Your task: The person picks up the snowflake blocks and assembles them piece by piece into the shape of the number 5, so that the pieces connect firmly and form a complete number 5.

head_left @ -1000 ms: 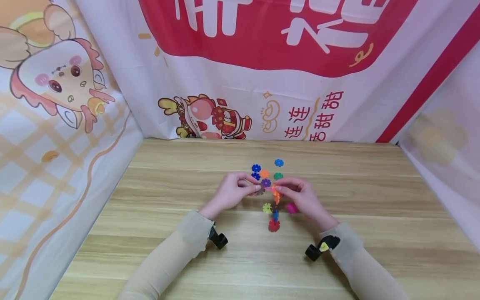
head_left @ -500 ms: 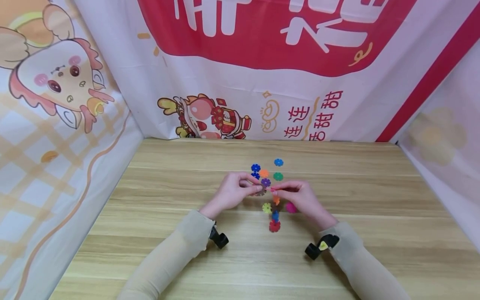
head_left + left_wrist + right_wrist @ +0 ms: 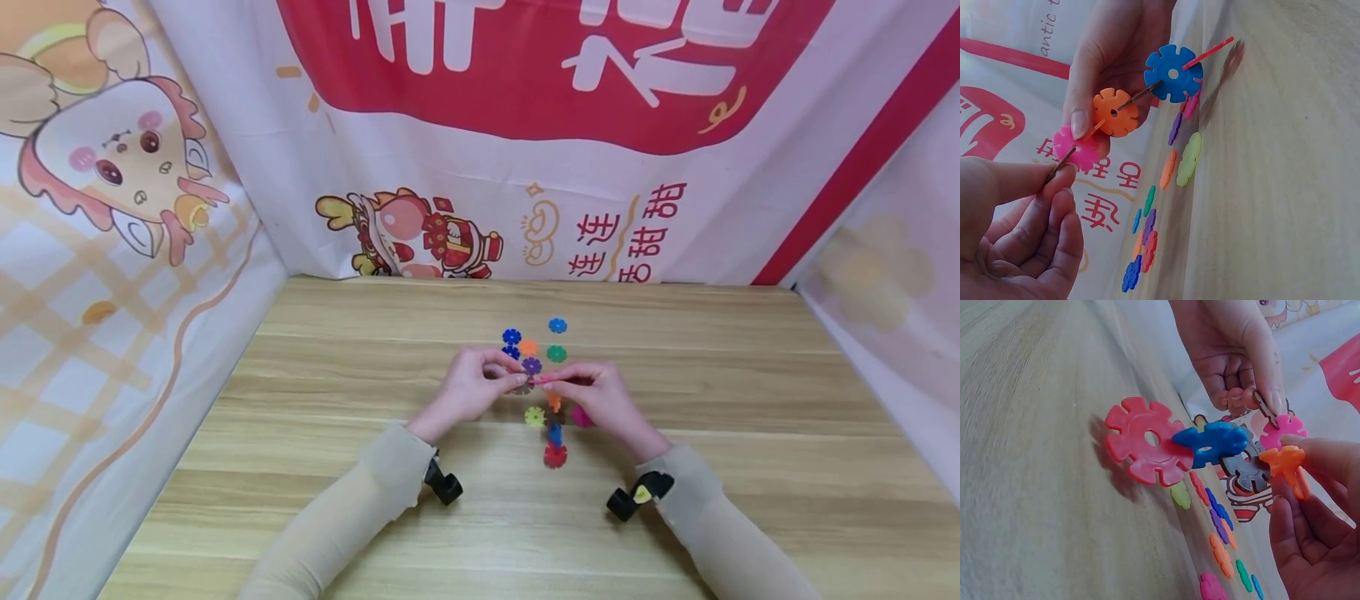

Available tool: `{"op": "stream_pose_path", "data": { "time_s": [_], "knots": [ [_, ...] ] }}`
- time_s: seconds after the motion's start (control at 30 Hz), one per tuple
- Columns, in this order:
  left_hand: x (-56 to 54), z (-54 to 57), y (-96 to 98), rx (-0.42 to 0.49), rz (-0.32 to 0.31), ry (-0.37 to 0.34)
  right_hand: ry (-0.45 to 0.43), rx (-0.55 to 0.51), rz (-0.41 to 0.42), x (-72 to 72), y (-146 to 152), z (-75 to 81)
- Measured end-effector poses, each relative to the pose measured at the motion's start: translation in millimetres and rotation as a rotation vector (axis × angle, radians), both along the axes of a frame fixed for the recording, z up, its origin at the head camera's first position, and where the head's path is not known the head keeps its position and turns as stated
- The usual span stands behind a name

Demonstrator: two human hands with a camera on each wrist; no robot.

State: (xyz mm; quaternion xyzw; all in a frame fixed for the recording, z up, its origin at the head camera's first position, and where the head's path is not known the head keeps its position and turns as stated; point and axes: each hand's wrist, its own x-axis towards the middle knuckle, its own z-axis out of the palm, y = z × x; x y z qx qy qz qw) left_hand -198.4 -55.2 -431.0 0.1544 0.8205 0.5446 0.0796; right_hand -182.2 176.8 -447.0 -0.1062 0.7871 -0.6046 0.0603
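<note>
Notably, handheld chain (image 3: 1125, 119), red disc (image 3: 1209, 52) edgewise from left wrist (right: face-on)

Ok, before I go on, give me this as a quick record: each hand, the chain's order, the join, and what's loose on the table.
Left hand: pinches a brown notched disc
Right hand: holds the chain at the pink disc
Chain, from that end: pink disc, orange disc, second brown disc, blue disc, red disc
Join: brown notched disc meets pink disc's rim; slot depth unclear
Loose on wooden tabletop: green disc, purple disc, yellow-green disc, magenta disc, among others
</note>
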Motion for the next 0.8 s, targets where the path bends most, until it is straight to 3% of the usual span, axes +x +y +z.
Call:
{"op": "stream_pose_path", "data": {
  "time_s": [0.2, 0.57, 0.8],
  "knots": [
    [-0.3, -0.6, 0.3, 0.009, 0.003, -0.028, 0.021, 0.009, -0.004, -2.1, 0.3, -2.6],
    [-4.1, 3.1, -3.9, 0.018, -0.056, -0.047, -0.066, -0.013, -0.036, -2.5, 5.7, -1.1],
    [-21.1, 3.2, -11.4, -0.026, 0.005, 0.051, -0.031, 0.001, -0.049, -3.4, 15.7, 1.3]
  ]
}}
